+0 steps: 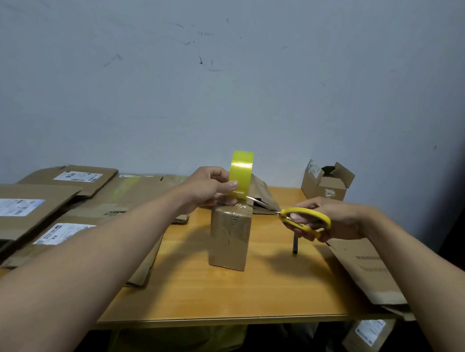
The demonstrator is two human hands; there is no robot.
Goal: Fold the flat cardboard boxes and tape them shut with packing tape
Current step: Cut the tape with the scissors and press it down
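Cardboard box [229,236], folded and wrapped in tape, stands upright mid-tabletop [243,290], with flat boxes [17,212] stacked to its left. Your left hand [207,186] has its grip clamped on the yellow tape roll [240,173], held on edge just above the box. Your right hand [332,219] grips yellow-handled scissors [304,218], blades reaching toward the tape beneath the roll.

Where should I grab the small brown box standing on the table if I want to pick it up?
Grab the small brown box by its two tall side faces, coming down from above. It stands upright and narrow, so those flat sides probably fit between fingers and thumb. Wait first: the tape roll in the left hand looks joined to its top, and the scissors are cutting there.
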